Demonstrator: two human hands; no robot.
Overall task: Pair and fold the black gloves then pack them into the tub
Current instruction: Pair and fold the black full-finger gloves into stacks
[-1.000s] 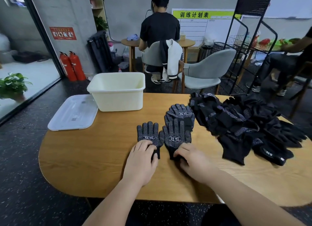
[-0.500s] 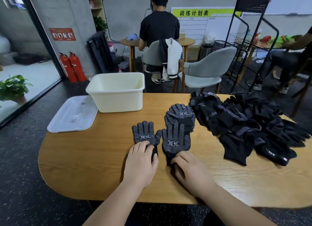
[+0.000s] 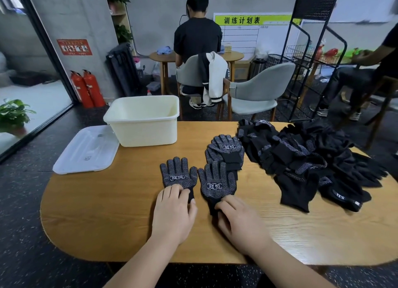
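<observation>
Two black dotted gloves lie flat, palms up, side by side on the wooden table (image 3: pixel 107 212). My left hand (image 3: pixel 174 214) covers the cuff of the left glove (image 3: pixel 177 175) and pinches it between fingers and thumb. My right hand (image 3: pixel 239 221) has its fingers curled over the cuff of the right glove (image 3: pixel 216 184). Just behind them sits a folded glove pair (image 3: pixel 226 149). A loose pile of black gloves (image 3: pixel 312 156) spreads over the table's right side. The cream tub (image 3: pixel 142 121) stands at the far left of the table, with nothing visible inside.
The tub's clear lid (image 3: pixel 86 149) lies at the table's left edge, partly overhanging. Behind the table are grey chairs (image 3: pixel 256 93), a black wire rack (image 3: pixel 310 50) and a seated person (image 3: pixel 197 40) facing away. Another person's arm shows at the far right.
The left glove has slid a little to the left under my left hand, opening a small gap to the right glove. My right hand stays on the right glove's cuff.
</observation>
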